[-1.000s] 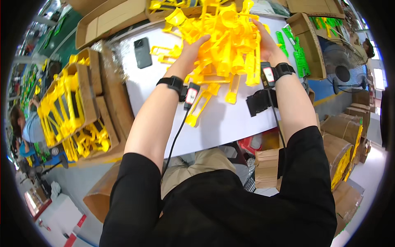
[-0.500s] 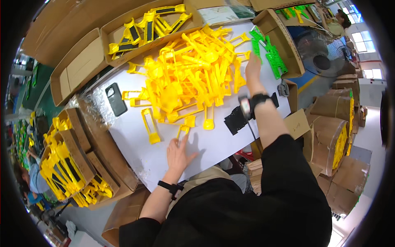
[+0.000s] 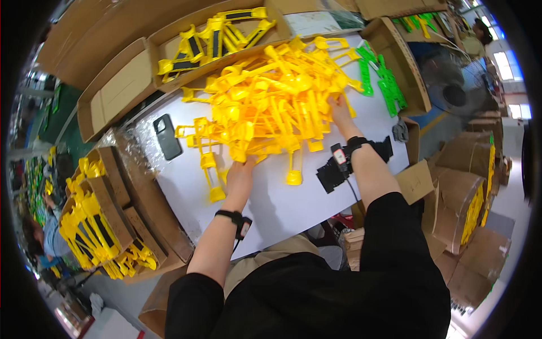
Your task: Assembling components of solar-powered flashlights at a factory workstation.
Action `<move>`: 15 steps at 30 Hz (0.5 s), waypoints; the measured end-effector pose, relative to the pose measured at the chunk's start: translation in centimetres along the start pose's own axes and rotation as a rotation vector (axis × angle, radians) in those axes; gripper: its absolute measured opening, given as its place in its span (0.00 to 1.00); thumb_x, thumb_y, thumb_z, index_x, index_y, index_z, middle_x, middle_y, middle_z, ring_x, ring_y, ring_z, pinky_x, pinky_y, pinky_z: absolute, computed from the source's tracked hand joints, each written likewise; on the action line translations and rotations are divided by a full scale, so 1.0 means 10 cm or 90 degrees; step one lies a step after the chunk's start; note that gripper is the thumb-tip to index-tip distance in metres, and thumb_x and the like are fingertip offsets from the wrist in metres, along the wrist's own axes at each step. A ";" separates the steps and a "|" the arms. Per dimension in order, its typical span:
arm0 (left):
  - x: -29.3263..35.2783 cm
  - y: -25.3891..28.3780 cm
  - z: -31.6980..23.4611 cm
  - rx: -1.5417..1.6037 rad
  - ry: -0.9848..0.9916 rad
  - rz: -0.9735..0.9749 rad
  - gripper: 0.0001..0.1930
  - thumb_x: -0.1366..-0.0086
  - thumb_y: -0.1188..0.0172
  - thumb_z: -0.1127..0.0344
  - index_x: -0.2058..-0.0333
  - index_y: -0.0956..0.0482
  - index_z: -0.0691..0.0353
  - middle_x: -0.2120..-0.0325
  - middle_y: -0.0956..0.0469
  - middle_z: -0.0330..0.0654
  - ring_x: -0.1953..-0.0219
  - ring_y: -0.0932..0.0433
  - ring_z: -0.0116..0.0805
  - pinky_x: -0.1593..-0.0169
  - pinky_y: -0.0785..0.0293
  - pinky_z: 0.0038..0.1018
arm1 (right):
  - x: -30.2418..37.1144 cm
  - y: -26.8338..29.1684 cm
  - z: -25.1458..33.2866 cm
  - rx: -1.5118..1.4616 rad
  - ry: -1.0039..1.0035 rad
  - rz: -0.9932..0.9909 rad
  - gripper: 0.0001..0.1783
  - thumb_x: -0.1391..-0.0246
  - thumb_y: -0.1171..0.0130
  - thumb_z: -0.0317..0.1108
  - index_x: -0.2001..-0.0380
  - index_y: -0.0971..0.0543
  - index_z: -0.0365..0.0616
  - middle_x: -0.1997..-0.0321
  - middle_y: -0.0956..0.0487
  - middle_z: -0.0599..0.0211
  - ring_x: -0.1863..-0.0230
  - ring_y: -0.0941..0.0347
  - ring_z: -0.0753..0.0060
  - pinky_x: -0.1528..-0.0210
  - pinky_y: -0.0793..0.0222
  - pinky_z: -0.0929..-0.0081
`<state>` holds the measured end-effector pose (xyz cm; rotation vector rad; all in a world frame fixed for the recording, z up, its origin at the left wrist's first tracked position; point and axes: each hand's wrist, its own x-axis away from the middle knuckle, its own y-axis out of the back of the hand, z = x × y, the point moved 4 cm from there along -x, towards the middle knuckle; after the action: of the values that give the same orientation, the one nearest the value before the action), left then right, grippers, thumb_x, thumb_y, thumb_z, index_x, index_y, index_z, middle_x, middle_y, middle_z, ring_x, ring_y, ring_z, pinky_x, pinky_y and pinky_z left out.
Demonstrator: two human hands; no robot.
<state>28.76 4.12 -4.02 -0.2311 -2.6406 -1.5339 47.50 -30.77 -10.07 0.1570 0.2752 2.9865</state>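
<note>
A big heap of yellow plastic frames [image 3: 271,101] covers the middle of the white tabletop. At the heap's near edge, my left hand [image 3: 239,179] reaches in, its fingertips hidden against the yellow parts. My right hand [image 3: 342,117] is at the heap's right side, fingers curled around the edge of a yellow frame. One loose yellow frame [image 3: 212,176] lies just left of my left hand, and another yellow frame [image 3: 294,169] sticks out toward me between the hands.
Left of the heap lies a black phone [image 3: 167,137]. Green plastic parts [image 3: 389,87] rest at the far right, beside a cardboard box [image 3: 403,68]. Yellow frames with dark strips fill an open carton [image 3: 155,42] behind. A black flat item [image 3: 333,174] sits below my right wrist.
My left hand has moved forward from the bare tabletop into the heap's near edge. My right hand has come back from near the green parts to the heap's right side.
</note>
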 end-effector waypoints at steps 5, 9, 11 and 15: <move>-0.39 0.00 -0.11 -0.063 -0.118 -0.033 0.13 0.46 0.45 0.68 0.60 0.21 0.57 0.64 0.23 0.47 0.59 0.25 0.47 0.60 0.26 0.41 | -0.04 0.81 -0.24 0.685 0.009 -0.191 0.32 0.42 0.48 0.47 0.44 0.35 0.32 0.47 0.29 0.39 0.46 0.32 0.46 0.42 0.40 0.59; 0.25 0.30 0.32 -0.117 0.047 -0.005 0.15 0.49 0.42 0.69 0.60 0.22 0.57 0.61 0.25 0.47 0.55 0.27 0.47 0.56 0.28 0.40 | 1.47 -0.38 0.64 0.283 -0.055 -0.236 0.31 0.46 0.42 0.40 0.44 0.37 0.32 0.42 0.39 0.41 0.44 0.39 0.47 0.43 0.39 0.64; 0.64 0.47 0.13 -0.022 -0.047 -0.189 0.15 0.52 0.40 0.72 0.62 0.23 0.59 0.59 0.27 0.47 0.54 0.28 0.47 0.52 0.30 0.40 | 2.08 -0.58 0.61 0.315 -0.175 -0.116 0.34 0.52 0.38 0.38 0.45 0.37 0.32 0.45 0.39 0.41 0.48 0.38 0.49 0.44 0.38 0.62; 1.64 0.64 0.26 0.018 0.037 -0.207 0.15 0.54 0.39 0.74 0.64 0.25 0.60 0.58 0.29 0.47 0.53 0.29 0.48 0.49 0.32 0.40 | 2.52 -1.24 0.11 0.385 -0.147 0.055 0.30 0.55 0.37 0.37 0.50 0.32 0.35 0.46 0.36 0.39 0.48 0.38 0.43 0.50 0.37 0.58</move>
<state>13.70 10.94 2.53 0.2539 -2.7548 -1.5557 24.35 -14.79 -9.03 0.5782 1.1536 2.8252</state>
